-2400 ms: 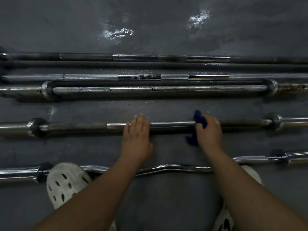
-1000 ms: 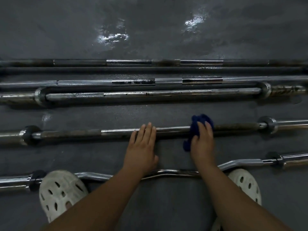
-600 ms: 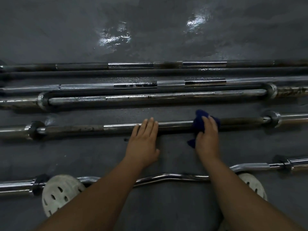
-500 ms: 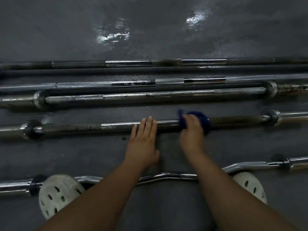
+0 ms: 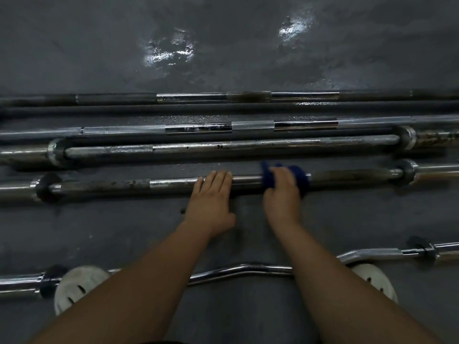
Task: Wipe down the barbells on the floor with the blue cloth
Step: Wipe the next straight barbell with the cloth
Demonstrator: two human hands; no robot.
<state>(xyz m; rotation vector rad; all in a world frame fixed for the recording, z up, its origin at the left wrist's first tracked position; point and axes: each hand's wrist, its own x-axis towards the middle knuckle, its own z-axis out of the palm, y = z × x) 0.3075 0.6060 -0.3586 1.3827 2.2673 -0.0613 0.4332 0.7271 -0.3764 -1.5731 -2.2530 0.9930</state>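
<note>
A dark, rust-spotted straight barbell (image 5: pixel 106 186) lies across the floor in front of me. The blue cloth (image 5: pixel 301 175) is wrapped over its shaft right of the middle, and my right hand (image 5: pixel 282 197) grips it there around the bar. Just to its left, my left hand (image 5: pixel 211 202) rests flat with fingers together, fingertips on the same shaft, holding nothing. Beyond it lie three more straight barbells: a chrome one with collars (image 5: pixel 223 147), a thinner chrome one (image 5: pixel 198 127) and a dark one (image 5: pixel 193 97).
A curved chrome curl bar (image 5: pixel 238 269) lies nearest me, across both feet in white perforated clogs (image 5: pixel 77 286). The grey floor (image 5: pixel 223 33) beyond the bars shows wet, shiny patches.
My right hand slid the blue cloth leftwards along the shaft, closer to my left hand. The left hand stayed in place on the bar.
</note>
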